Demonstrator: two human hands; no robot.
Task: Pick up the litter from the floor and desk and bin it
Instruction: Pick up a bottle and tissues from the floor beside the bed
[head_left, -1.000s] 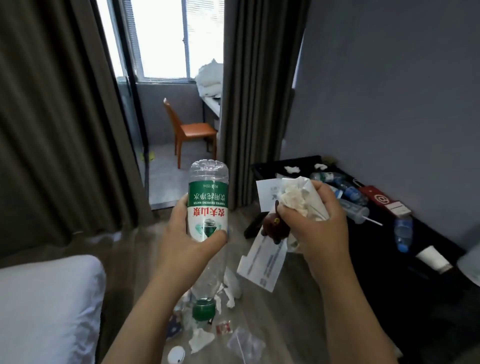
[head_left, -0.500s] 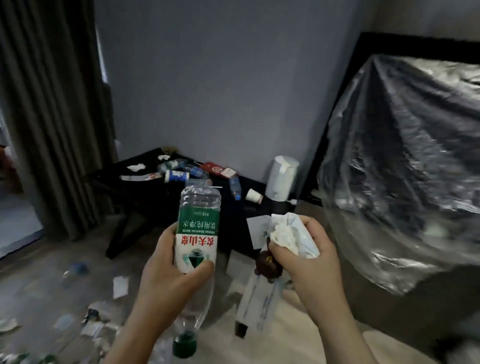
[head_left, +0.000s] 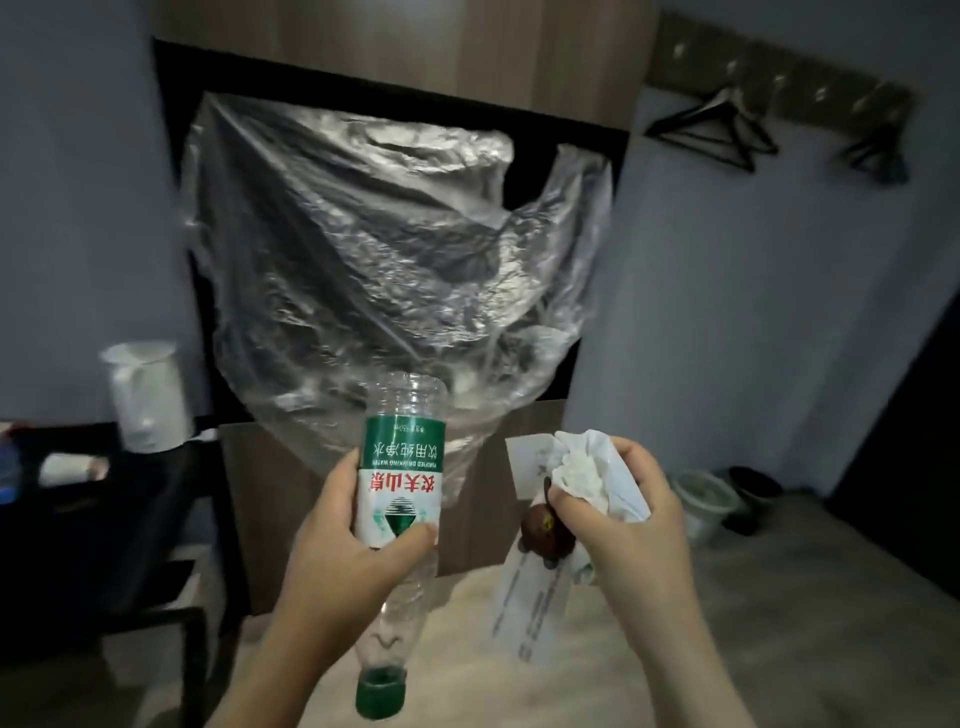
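My left hand (head_left: 340, 564) grips an empty clear plastic bottle (head_left: 401, 462) with a green and white label, held upside down so its green cap (head_left: 380, 699) points at the floor. My right hand (head_left: 623, 512) holds a bundle of litter: crumpled white tissue (head_left: 579, 467), a printed paper slip (head_left: 530, 608) hanging down, and a small dark brown object (head_left: 543, 530). Straight ahead hangs a big clear plastic bag (head_left: 384, 249), its lower part sitting in a brown cardboard box (head_left: 280, 499). Both hands are just in front of the box.
A dark desk (head_left: 78, 519) at the left carries a white kettle (head_left: 148, 397) and small litter. Two round tubs (head_left: 704, 499) stand on the floor at the right by the wall. Black hangers (head_left: 722, 124) hang on wall hooks above.
The view has swung right from the window and desk to face the plastic bag and box. Both hands keep the same hold on the bottle and the litter bundle.
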